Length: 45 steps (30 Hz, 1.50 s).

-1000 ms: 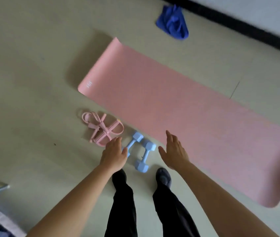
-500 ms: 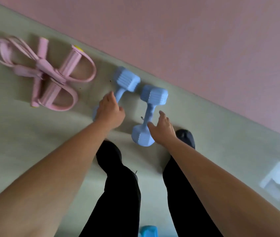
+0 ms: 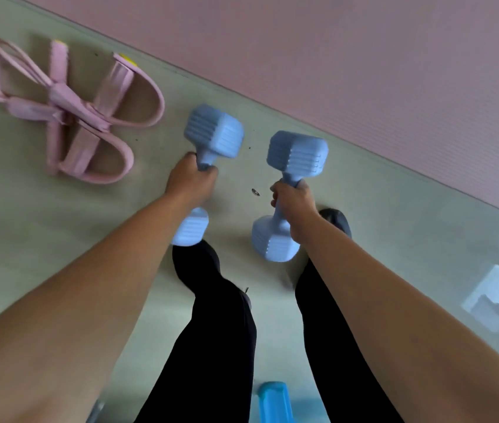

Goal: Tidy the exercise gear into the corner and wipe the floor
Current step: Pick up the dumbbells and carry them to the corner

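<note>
The left hand (image 3: 191,186) grips the handle of the left dumbbell (image 3: 214,131), with the fingers curled tight round it. The right hand (image 3: 295,206) holds the right dumbbell (image 3: 297,154) in the same way, fist closed on the handle. Both dumbbells are light blue and stand side by side but apart, each with one head pointing toward the mat (image 3: 364,56) and the other toward the person. I cannot tell if they touch the floor (image 3: 13,224). The pink mat lies flat across the top, near the dumbbells. A pink band (image 3: 68,114) with loops lies on the floor to the left of the left dumbbell. Below are black trousers (image 3: 211,346) and one dark shoe (image 3: 335,221). A blurred blue thing (image 3: 272,401) is at the bottom edge.
</note>
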### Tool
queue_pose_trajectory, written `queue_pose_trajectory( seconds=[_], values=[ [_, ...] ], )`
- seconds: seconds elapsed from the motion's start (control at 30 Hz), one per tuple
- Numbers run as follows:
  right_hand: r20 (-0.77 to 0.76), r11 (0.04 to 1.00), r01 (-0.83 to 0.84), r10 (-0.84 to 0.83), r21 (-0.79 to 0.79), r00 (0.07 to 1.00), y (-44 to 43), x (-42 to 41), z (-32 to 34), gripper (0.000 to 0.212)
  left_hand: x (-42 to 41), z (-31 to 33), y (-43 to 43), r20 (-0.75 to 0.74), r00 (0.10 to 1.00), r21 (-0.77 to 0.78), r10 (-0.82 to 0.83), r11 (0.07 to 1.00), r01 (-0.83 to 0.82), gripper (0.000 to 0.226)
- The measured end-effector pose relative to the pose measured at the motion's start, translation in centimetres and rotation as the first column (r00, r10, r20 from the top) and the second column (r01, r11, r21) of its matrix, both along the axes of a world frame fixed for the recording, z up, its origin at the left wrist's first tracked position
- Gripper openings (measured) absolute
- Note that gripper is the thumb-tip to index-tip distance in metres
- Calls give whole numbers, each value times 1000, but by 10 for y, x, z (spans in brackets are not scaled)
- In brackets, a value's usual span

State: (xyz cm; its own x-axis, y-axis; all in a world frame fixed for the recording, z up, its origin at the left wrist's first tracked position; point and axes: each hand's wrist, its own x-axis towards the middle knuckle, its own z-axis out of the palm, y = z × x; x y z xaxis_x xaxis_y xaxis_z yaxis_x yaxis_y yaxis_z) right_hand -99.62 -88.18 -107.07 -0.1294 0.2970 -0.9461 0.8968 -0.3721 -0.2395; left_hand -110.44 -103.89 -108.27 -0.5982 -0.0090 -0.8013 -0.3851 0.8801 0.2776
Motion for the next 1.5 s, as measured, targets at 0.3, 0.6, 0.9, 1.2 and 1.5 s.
queue_pose_trajectory(
  seconds=[0.3,0.6,0.9,1.2,1.5],
  values=[
    [-58,981,161,-155,105,986,49,22,281,15,37,300,18,40,961,146,275,949,-278,13],
    [-364,911,401,-342,97,866,84,14,589,13,16,629,71,-152,957,457,245,876,-152,7],
    [-636,741,636,-388,215,667,78,92,764,36,37,795,102,-280,959,685,50,710,163,16],
    [-742,434,840,-433,327,512,129,274,848,29,170,870,215,-399,873,760,-280,432,486,19],
    [-783,253,911,-468,326,410,249,486,859,24,379,897,383,-452,767,769,-456,236,594,27]
  ],
)
